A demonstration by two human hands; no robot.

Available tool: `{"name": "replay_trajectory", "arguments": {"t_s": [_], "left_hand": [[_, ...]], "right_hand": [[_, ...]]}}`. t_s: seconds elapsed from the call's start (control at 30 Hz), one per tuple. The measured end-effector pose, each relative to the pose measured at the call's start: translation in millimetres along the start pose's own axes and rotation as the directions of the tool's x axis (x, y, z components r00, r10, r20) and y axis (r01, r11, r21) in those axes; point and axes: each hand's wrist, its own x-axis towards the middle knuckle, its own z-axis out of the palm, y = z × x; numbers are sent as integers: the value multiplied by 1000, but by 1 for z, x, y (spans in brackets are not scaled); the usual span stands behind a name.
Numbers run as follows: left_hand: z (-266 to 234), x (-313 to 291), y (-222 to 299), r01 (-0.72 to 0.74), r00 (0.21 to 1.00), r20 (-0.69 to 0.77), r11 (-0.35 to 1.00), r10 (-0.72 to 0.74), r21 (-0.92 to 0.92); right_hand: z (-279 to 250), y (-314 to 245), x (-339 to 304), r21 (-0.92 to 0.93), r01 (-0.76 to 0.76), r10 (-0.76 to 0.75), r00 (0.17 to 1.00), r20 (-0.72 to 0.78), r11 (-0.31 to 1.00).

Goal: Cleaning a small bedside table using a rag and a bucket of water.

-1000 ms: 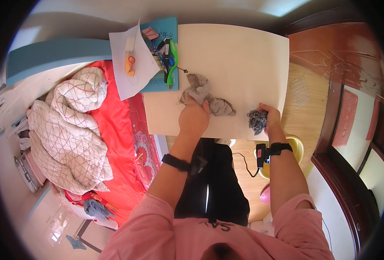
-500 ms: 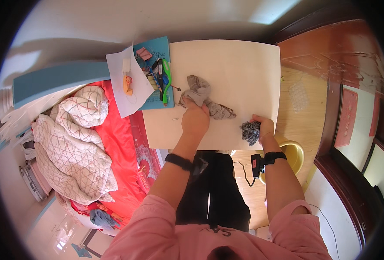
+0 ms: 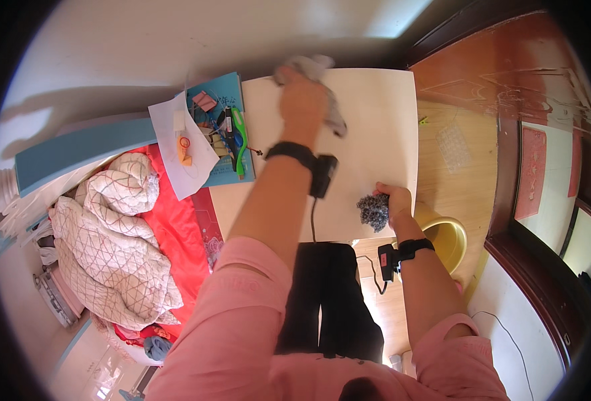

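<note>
At the far edge of the pale table (image 3: 379, 127), my left hand (image 3: 302, 97) is closed on a crumpled grey cloth (image 3: 336, 120). The hand is slightly blurred, and part of the cloth trails toward me over the tabletop. My right hand (image 3: 397, 204) stays by the near right corner. Its fingers are closed around a dark grey, curly scouring ball (image 3: 373, 212), which rests on or just above the table; I cannot tell which.
Left on the table lie a blue book (image 3: 225, 170), a white paper sheet (image 3: 199, 150), a green-handled tool (image 3: 240, 144) and small items. A yellow bucket (image 3: 452, 230) stands on the floor at right. Left is a bed with a patterned quilt (image 3: 112, 247).
My left hand has swept the cloth from the table's middle to its far edge. The right hand still grips the scouring ball in nearly the same place. The view has shifted slightly.
</note>
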Motion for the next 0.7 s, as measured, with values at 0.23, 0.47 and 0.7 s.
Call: {"name": "replay_trajectory", "arguments": {"t_s": [0.23, 0.47, 0.7], "left_hand": [[64, -106, 54, -320, 907, 298, 947, 298, 28], [-77, -76, 24, -172, 978, 113, 984, 176, -46], [-11, -35, 3, -230, 954, -75, 866, 291, 444]], "right_hand": [[-3, 4, 1, 72, 68, -69, 998, 12, 995], [3, -7, -9, -23, 38, -39, 999, -17, 999], [13, -5, -7, -48, 8, -8, 1000, -1, 999]]}}
